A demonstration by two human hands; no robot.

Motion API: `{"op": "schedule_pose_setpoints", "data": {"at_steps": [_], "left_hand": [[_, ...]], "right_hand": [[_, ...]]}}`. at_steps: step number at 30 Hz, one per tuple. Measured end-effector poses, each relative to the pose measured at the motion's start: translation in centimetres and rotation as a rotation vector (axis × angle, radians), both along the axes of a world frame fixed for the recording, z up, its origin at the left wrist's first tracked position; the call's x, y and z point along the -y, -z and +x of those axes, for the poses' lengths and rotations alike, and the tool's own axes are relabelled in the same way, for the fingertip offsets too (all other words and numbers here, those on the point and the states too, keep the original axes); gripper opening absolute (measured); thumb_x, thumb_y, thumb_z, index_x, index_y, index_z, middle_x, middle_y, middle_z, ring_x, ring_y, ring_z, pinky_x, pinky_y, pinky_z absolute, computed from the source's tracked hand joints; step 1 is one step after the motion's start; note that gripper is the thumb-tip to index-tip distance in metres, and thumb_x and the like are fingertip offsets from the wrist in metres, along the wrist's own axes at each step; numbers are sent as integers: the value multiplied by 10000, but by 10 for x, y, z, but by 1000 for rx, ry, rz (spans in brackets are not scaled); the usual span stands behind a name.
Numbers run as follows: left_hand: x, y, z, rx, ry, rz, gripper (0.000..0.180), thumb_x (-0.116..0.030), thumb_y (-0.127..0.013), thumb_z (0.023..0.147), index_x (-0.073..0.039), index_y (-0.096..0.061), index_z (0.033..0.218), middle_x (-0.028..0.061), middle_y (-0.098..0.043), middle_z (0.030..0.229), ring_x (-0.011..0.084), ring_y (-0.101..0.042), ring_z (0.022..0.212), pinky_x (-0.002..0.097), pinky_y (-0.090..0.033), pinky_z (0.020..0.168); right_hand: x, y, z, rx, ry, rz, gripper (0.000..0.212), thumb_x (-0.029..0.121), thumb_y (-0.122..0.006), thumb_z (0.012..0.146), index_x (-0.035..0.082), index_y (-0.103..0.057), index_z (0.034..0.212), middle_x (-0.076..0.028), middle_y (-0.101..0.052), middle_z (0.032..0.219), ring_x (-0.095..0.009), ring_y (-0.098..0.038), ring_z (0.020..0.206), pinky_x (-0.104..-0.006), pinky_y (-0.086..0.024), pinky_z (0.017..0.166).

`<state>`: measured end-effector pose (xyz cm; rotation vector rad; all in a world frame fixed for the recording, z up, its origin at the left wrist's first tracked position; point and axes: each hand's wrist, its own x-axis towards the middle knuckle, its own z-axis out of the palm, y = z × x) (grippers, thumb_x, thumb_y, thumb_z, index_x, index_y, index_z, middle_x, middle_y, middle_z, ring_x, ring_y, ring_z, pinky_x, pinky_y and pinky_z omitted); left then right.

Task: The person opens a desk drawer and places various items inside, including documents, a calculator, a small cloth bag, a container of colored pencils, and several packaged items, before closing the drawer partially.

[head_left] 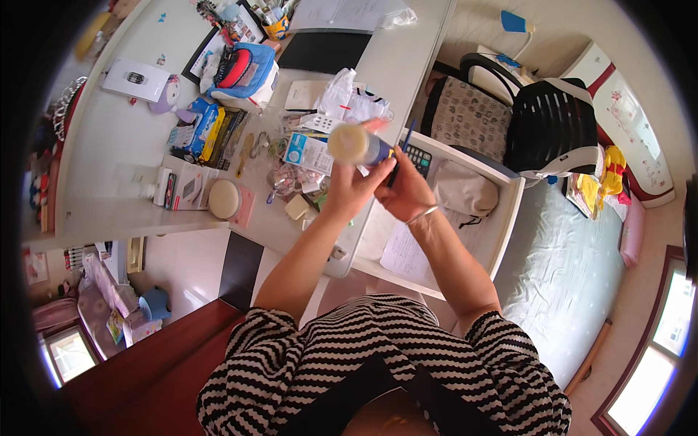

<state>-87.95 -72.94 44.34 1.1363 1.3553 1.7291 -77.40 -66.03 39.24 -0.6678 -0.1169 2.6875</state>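
Note:
My left hand (352,190) is wrapped round a short cylinder (347,143), smeared by motion, with a pale yellow round end and a dark blue side. It is held above the desk's front edge, beside the open drawer. Close against it, my right hand (408,190) is closed with a slim dark pen-like stick (411,134) rising from between its fingers. Whether the right fingers also touch the cylinder, I cannot tell. Beneath the hands lie a blue and white box (308,151) and crumpled clear plastic bags (291,179).
The open drawer (507,227) holds a calculator (419,158), a pale cloth pouch (465,187) and papers (407,251). Boxes, a blue-and-red case (246,71) and a white plastic bag (337,93) crowd the desk. A black-backed chair (556,123) and a bed (560,276) stand on the right.

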Motion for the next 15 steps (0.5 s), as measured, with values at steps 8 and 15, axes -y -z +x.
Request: {"op": "schedule_pose_setpoints", "data": {"at_steps": [8, 15], "left_hand": [[19, -29, 83, 63, -3, -54, 332, -127, -663, 818, 10, -485, 1063, 59, -606, 856, 105, -607, 682, 230, -502, 599], [27, -33, 141, 283, 281, -149, 306, -177, -643, 844, -26, -475, 1049, 44, -574, 778, 107, -582, 627, 250, -508, 567]], "right_hand": [[11, -54, 106, 136, 302, 749, 259, 202, -494, 937, 31, -624, 1081, 52, -538, 783, -21, -395, 631, -160, -280, 492], [10, -109, 140, 176, 359, 913, 287, 231, -496, 937, 16, -603, 1093, -6, -608, 965, -28, -452, 695, -158, -338, 568]]}}
